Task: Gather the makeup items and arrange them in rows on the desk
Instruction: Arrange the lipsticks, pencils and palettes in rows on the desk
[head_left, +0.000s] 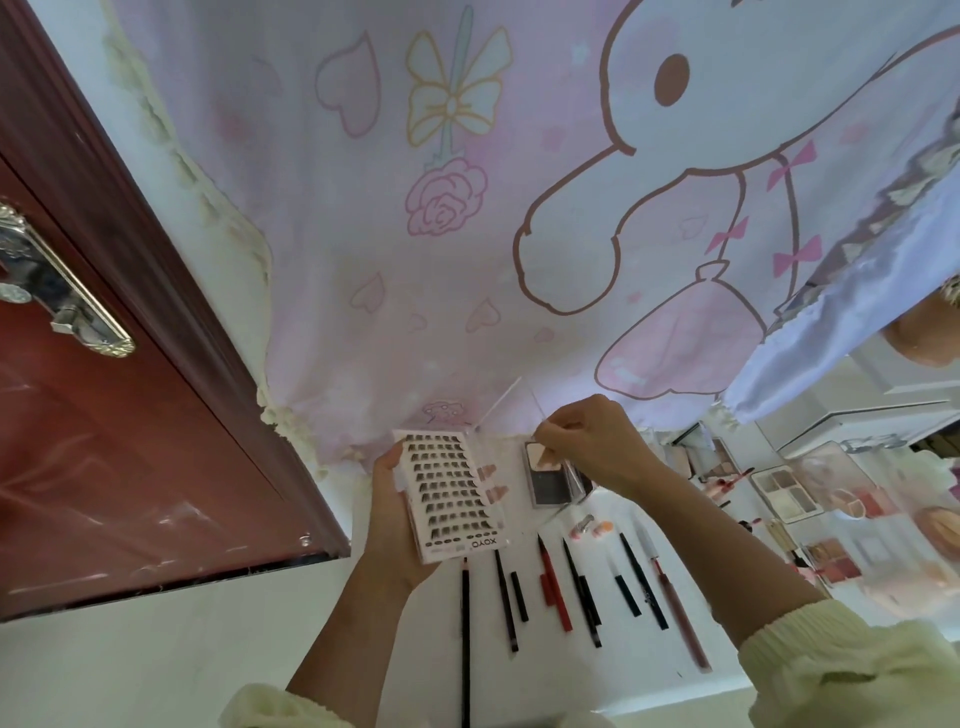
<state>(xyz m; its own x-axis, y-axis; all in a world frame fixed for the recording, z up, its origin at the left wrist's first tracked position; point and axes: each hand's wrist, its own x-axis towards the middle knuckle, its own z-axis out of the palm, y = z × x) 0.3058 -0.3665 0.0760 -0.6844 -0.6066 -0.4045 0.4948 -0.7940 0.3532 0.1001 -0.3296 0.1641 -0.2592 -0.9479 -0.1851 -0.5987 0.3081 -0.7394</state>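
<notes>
Head view: my left hand (395, 525) grips the lash box (452, 493) above the desk (524, 675). My right hand (587, 441) pinches what looks like its clear lid (506, 402), swung open toward 12 o'clock. At 5 o'clock the pencils (571, 592) lie in a row, with a compact (550, 480) just beyond them. The palettes (789, 488) sit unsorted at 3 o'clock. The risk, as I judge it, is the thin lid slipping from the pinch. The tilted box could also drop onto the pencils and scatter the row.

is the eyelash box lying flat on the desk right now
No, the left hand grips the eyelash box, palm behind it and fingers wrapped round its edge.
</notes>
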